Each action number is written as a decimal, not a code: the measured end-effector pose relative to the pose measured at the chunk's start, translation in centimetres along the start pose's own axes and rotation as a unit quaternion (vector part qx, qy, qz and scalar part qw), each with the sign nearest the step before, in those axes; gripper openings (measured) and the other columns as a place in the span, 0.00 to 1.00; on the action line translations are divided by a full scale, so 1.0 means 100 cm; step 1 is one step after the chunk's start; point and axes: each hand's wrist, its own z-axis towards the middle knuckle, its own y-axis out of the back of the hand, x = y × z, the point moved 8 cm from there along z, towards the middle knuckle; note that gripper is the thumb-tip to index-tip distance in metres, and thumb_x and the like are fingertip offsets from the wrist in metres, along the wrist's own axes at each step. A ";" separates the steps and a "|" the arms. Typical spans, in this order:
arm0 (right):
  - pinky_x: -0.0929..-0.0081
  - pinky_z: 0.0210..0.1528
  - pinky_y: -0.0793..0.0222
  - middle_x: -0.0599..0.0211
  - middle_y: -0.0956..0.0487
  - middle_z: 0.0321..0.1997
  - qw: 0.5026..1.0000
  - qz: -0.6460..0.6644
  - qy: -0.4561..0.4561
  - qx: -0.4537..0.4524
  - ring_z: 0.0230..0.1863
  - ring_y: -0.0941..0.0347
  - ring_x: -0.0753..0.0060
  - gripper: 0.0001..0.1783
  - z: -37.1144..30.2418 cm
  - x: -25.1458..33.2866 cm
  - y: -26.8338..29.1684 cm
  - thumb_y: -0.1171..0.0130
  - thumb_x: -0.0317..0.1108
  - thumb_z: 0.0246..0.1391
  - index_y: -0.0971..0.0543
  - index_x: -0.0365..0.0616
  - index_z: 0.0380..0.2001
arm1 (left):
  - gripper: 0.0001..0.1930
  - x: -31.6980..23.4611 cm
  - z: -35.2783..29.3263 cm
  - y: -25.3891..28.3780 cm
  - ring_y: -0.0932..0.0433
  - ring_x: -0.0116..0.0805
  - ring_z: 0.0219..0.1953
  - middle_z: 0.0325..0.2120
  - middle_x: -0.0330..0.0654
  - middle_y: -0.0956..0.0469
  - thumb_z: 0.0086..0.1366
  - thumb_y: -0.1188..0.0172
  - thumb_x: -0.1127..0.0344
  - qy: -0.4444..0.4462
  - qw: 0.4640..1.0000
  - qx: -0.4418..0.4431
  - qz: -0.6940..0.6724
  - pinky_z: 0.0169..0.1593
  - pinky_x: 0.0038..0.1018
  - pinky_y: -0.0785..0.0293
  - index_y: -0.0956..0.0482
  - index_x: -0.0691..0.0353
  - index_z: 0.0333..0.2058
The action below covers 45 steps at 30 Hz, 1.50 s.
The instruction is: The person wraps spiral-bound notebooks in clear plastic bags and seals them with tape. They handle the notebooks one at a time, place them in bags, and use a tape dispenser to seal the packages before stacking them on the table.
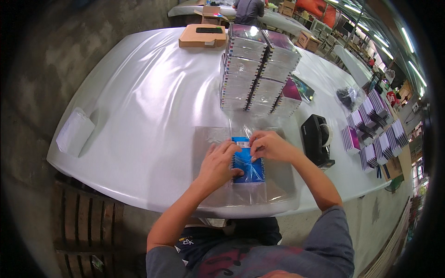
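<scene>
Left hand is spread loosely over the left side of a small blue spiral-bound notebook, thumb on the cover, fingers up near the top edge, so it's steadying rather than clenching. Right hand has its fingertips bunched together at the upper right of the cover. Looks like a pinch, but I honestly can't tell if there's film or tape in it.

The notebook sits on a clear, crinkly plastic sheet at the near edge of the desk, and shiny creases run across the cover. My worry: if the left hand eases off while the right one pulls, the notebook could skid crooked. Wire loops along the sides could also snag thin plastic and tear it, and uneven tension would leave wrinkles.

Just right of that there's a chunky black tape dispenser, near enough to the right forearm that a wide elbow swing might bump it. Beyond the hands stands a tall block of plastic-wrapped spiral notebooks; a hard knock could topple it. Further out: purple-and-white book stacks right, a crumpled white packet far left, a flat brown cardboard box at the back.
</scene>
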 end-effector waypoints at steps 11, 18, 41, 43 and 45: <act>0.76 0.37 0.28 0.68 0.24 0.35 0.975 0.195 0.037 -0.104 0.37 0.26 0.73 0.08 -0.004 -0.022 -0.003 0.32 0.20 0.36 0.17 0.41 0.25 | 0.42 0.020 0.005 -0.026 0.53 0.52 0.67 0.67 0.25 0.53 0.53 0.43 0.35 0.056 0.992 0.117 -0.008 0.58 0.72 0.63 0.49 0.35 0.65; 0.76 0.36 0.29 0.66 0.25 0.37 0.987 0.089 0.076 -0.114 0.35 0.26 0.72 0.10 -0.005 -0.004 -0.005 0.32 0.20 0.34 0.18 0.40 0.26 | 0.44 0.016 0.011 -0.032 0.53 0.54 0.67 0.67 0.24 0.56 0.53 0.43 0.34 0.064 0.989 0.135 -0.002 0.58 0.73 0.65 0.51 0.34 0.65; 0.57 0.50 0.30 0.47 0.48 0.64 0.986 -0.089 -0.001 -0.144 0.59 0.37 0.40 0.57 -0.015 0.056 -0.015 0.28 0.27 0.31 0.48 0.65 0.64 | 0.29 0.042 0.015 -0.005 0.36 0.50 0.59 0.66 0.55 0.60 0.46 0.29 0.50 0.051 0.994 -0.007 -0.097 0.56 0.43 0.33 0.23 0.39 0.50; 0.59 0.49 0.30 0.53 0.40 0.60 0.970 -0.078 -0.005 -0.232 0.57 0.35 0.46 0.47 -0.043 0.053 0.009 0.28 0.31 0.34 0.40 0.59 0.60 | 0.29 0.038 0.012 -0.009 0.25 0.47 0.51 0.66 0.56 0.61 0.47 0.29 0.52 0.114 0.971 0.041 -0.207 0.51 0.38 0.27 0.24 0.39 0.51; 0.61 0.47 0.31 0.58 0.32 0.53 0.933 -0.069 -0.058 -0.349 0.53 0.32 0.51 0.35 -0.089 0.035 0.043 0.30 0.34 0.38 0.31 0.52 0.53 | 0.29 0.036 0.009 -0.004 0.41 0.48 0.61 0.65 0.60 0.59 0.47 0.29 0.57 0.114 0.971 0.027 -0.208 0.46 0.33 0.22 0.25 0.46 0.51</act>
